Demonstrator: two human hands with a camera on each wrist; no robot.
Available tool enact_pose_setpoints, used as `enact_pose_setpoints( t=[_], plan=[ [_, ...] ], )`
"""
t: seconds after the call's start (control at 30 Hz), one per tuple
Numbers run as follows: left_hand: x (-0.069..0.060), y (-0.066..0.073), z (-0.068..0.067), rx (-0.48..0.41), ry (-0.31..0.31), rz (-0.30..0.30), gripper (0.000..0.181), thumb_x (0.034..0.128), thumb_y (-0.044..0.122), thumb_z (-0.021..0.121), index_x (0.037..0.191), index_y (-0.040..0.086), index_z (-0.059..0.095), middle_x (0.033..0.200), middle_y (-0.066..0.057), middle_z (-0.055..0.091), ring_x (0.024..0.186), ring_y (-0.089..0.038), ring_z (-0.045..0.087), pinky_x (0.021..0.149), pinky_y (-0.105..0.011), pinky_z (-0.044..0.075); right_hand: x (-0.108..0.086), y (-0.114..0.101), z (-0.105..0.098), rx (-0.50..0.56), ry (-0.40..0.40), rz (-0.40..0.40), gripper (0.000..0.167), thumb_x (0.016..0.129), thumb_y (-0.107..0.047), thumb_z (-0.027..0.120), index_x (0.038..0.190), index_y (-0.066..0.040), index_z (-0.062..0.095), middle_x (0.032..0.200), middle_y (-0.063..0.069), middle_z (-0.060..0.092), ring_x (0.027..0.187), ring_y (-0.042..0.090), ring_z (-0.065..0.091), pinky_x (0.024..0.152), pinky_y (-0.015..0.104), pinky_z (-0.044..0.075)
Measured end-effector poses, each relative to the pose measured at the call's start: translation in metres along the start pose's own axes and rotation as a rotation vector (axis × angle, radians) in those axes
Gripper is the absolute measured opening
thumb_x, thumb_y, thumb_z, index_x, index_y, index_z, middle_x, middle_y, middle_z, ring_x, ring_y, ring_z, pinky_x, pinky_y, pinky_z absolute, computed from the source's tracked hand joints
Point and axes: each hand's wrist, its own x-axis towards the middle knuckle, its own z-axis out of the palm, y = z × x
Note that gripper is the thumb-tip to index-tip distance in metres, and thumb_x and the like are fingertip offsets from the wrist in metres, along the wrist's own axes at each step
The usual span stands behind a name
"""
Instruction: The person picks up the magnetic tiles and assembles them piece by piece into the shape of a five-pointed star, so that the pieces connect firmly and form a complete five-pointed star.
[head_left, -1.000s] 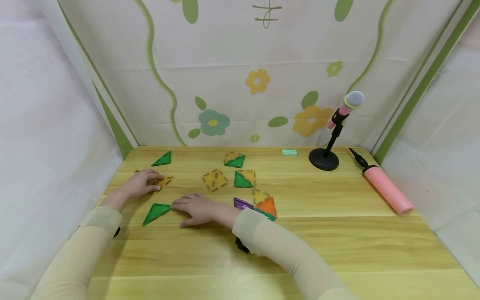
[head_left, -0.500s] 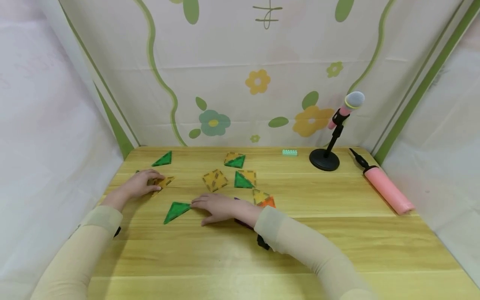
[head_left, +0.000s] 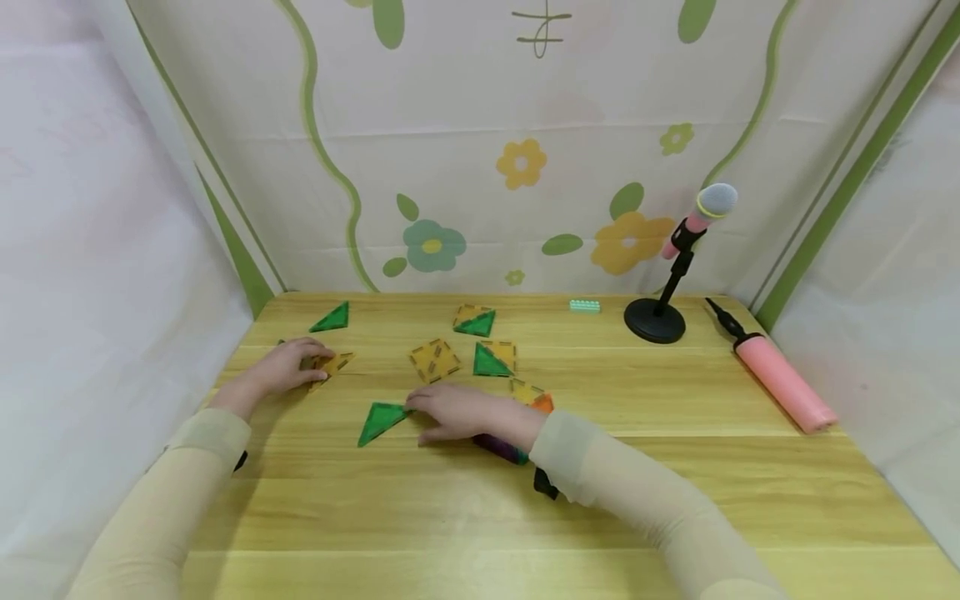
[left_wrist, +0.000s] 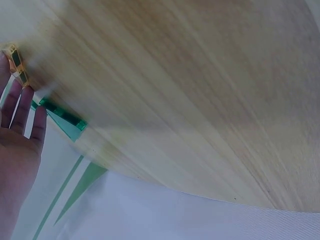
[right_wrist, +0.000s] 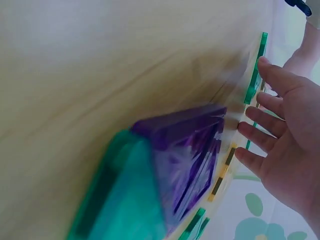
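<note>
On the table's left part, my left hand (head_left: 287, 367) pinches an orange triangular tile (head_left: 341, 363) between thumb and fingers; the left wrist view shows its edge (left_wrist: 18, 65) at the fingertips and a green tile (left_wrist: 67, 119) beside the hand. My right hand (head_left: 461, 412) lies low and palm down, fingers extended, its fingertips touching the right corner of a green triangular tile (head_left: 381, 421). Spread fingers of the right hand (right_wrist: 285, 125) show in the right wrist view. Under the right forearm, purple (right_wrist: 185, 155) and teal tiles (right_wrist: 125, 195) are partly hidden in the head view.
An orange square of two tiles (head_left: 435, 361) and green-and-orange pairs (head_left: 492, 360) (head_left: 475, 320) lie mid-table. One green triangle (head_left: 332, 317) is at the back left. Toward the right are a mint block (head_left: 585, 306), a microphone stand (head_left: 655, 320) and a pink pump (head_left: 783, 382).
My right hand has slid to the right, and the green triangle at its fingertips has moved along with it. My left hand has stayed on the orange tile. The head view has shifted slightly.
</note>
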Motion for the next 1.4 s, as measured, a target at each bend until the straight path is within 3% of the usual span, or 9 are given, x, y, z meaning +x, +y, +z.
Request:
enact_pose_setpoints(
  t=[0.1, 0.27, 0.37, 0.5, 0.77, 1.07, 1.3, 1.4],
  plan=[
    [0.001, 0.000, 0.001, -0.001, -0.004, 0.001, 0.042, 0.0893, 0.020, 0.066, 0.125, 0.001, 0.059, 0.129, -0.027, 0.050, 0.120, -0.048, 0.043, 0.099, -0.061, 0.034, 0.008, -0.003, 0.000, -0.009, -0.001, -0.028, 0.063, 0.093, -0.046, 0.054, 0.146, -0.017, 0.036, 0.151, 0.000, 0.034, 0.138, 0.016, 0.033, 0.112, 0.029, 0.028],
    [0.002, 0.001, 0.003, 0.001, -0.003, -0.001, 0.042, 0.0894, 0.021, 0.066, 0.126, 0.001, 0.059, 0.129, -0.027, 0.050, 0.120, -0.048, 0.044, 0.099, -0.061, 0.034, 0.020, -0.005, 0.003, -0.026, -0.030, -0.163, 0.057, 0.097, -0.037, 0.052, 0.148, -0.021, 0.033, 0.154, -0.005, 0.027, 0.141, 0.011, 0.025, 0.114, 0.025, 0.023],
    [0.002, 0.000, 0.004, -0.002, 0.004, 0.005, 0.041, 0.0891, 0.020, 0.066, 0.125, 0.001, 0.059, 0.128, -0.027, 0.050, 0.119, -0.048, 0.044, 0.099, -0.061, 0.035, 0.023, -0.004, 0.006, -0.038, -0.045, -0.203, 0.053, 0.098, -0.033, 0.050, 0.147, -0.020, 0.034, 0.155, -0.004, 0.026, 0.142, 0.012, 0.024, 0.114, 0.024, 0.021],
    [0.002, -0.002, 0.004, -0.007, 0.008, -0.001, 0.041, 0.0885, 0.019, 0.067, 0.125, 0.001, 0.060, 0.128, -0.026, 0.052, 0.119, -0.047, 0.045, 0.099, -0.060, 0.035, 0.022, -0.001, 0.010, -0.058, -0.031, -0.205, 0.053, 0.099, -0.034, 0.048, 0.147, -0.020, 0.034, 0.154, -0.002, 0.027, 0.141, 0.014, 0.024, 0.115, 0.026, 0.021],
    [0.001, -0.005, 0.002, -0.010, 0.003, -0.004, 0.041, 0.0889, 0.018, 0.066, 0.125, 0.002, 0.059, 0.128, -0.025, 0.051, 0.120, -0.047, 0.044, 0.099, -0.060, 0.035, 0.007, 0.009, 0.016, -0.153, 0.020, -0.155, 0.054, 0.098, -0.043, 0.046, 0.148, -0.028, 0.032, 0.150, -0.003, 0.032, 0.136, 0.022, 0.029, 0.114, 0.042, 0.023],
    [0.002, -0.003, 0.001, -0.013, 0.011, 0.005, 0.041, 0.0885, 0.019, 0.067, 0.125, 0.000, 0.059, 0.127, -0.026, 0.051, 0.119, -0.047, 0.045, 0.099, -0.060, 0.035, -0.010, 0.006, 0.012, -0.139, 0.035, -0.107, 0.059, 0.093, -0.050, 0.052, 0.146, -0.028, 0.036, 0.144, -0.002, 0.037, 0.133, 0.022, 0.032, 0.112, 0.042, 0.027],
    [0.000, -0.002, 0.000, -0.014, 0.007, 0.007, 0.041, 0.0886, 0.020, 0.066, 0.124, 0.001, 0.059, 0.127, -0.026, 0.051, 0.119, -0.047, 0.044, 0.099, -0.060, 0.035, -0.010, 0.008, 0.011, -0.144, 0.051, -0.148, 0.059, 0.094, -0.049, 0.051, 0.146, -0.025, 0.037, 0.155, -0.003, 0.026, 0.140, 0.027, 0.026, 0.113, 0.051, 0.023],
    [0.001, -0.003, 0.001, -0.018, 0.008, 0.005, 0.041, 0.0887, 0.021, 0.066, 0.124, 0.001, 0.059, 0.127, -0.026, 0.051, 0.119, -0.047, 0.044, 0.099, -0.060, 0.035, -0.011, 0.008, 0.012, -0.142, 0.043, -0.132, 0.059, 0.094, -0.049, 0.051, 0.146, -0.026, 0.037, 0.154, -0.003, 0.029, 0.140, 0.027, 0.026, 0.112, 0.053, 0.022]
  ],
)
